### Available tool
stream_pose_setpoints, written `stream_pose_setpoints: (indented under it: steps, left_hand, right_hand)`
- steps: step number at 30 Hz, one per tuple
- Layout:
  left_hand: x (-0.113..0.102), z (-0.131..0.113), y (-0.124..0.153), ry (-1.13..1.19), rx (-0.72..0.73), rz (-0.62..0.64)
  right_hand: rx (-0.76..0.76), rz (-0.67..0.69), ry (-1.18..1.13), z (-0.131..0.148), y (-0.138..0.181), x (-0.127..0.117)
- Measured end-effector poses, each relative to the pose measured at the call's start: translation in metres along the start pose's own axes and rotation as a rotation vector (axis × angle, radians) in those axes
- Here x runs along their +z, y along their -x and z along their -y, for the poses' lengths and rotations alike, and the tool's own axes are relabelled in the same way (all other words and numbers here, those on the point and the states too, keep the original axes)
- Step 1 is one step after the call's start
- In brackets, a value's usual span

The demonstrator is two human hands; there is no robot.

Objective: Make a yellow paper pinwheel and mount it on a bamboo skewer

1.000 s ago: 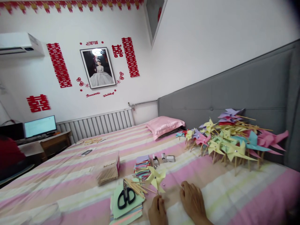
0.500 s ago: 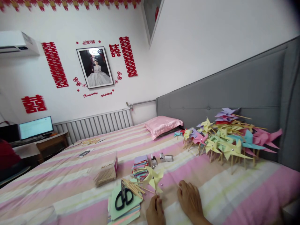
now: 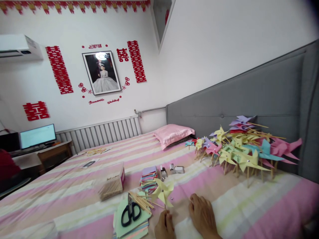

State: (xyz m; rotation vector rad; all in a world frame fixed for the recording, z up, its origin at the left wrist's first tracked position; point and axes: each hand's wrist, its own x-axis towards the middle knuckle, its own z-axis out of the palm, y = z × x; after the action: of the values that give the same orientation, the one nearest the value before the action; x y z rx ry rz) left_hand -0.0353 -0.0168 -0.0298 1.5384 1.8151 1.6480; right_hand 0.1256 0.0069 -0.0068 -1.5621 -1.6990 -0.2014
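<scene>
My left hand (image 3: pixel 164 227) is at the bottom edge, fingers pinched round the thin stick of a yellow paper pinwheel (image 3: pixel 162 192) that stands upright above it. My right hand (image 3: pixel 202 215) lies palm down on the striped bedspread just right of it, fingers together, holding nothing that I can see. A tiny metal pin (image 3: pixel 171 198) lies on the cover between the pinwheel and my right hand. Loose wooden sticks (image 3: pixel 142 200) and black scissors (image 3: pixel 130 211) lie to the left on a stack of coloured paper sheets (image 3: pixel 129 222).
A big heap of finished pinwheels (image 3: pixel 244 146) rests against the grey headboard (image 3: pixel 249 96). A stack of small paper squares (image 3: pixel 149 177), small metal staplers (image 3: pixel 171 170), a box of sticks (image 3: pixel 112 184) and a pink pillow (image 3: pixel 173 132) lie on the bed. A desk with monitor (image 3: pixel 37 136) stands far left.
The view has drifted slightly left and down. Both hands stay almost where they were, the left still pinching the pinwheel stick.
</scene>
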Motion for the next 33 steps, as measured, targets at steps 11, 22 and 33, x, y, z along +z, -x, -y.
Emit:
stream_pose_setpoints:
  steps: [11,22,33]
  left_hand:
    - [0.000,-0.005,0.001,0.017,0.018,-0.048]
    - [0.003,0.005,-0.001,-0.017,0.006,-0.037]
    - [0.003,0.005,-0.001,-0.029,0.009,-0.047]
  right_hand:
    - [-0.008,-0.002,0.002,0.002,-0.001,0.000]
    - [-0.021,-0.022,0.006,0.000,0.001,0.003]
    - [-0.020,-0.035,0.011,0.000,0.000,0.005]
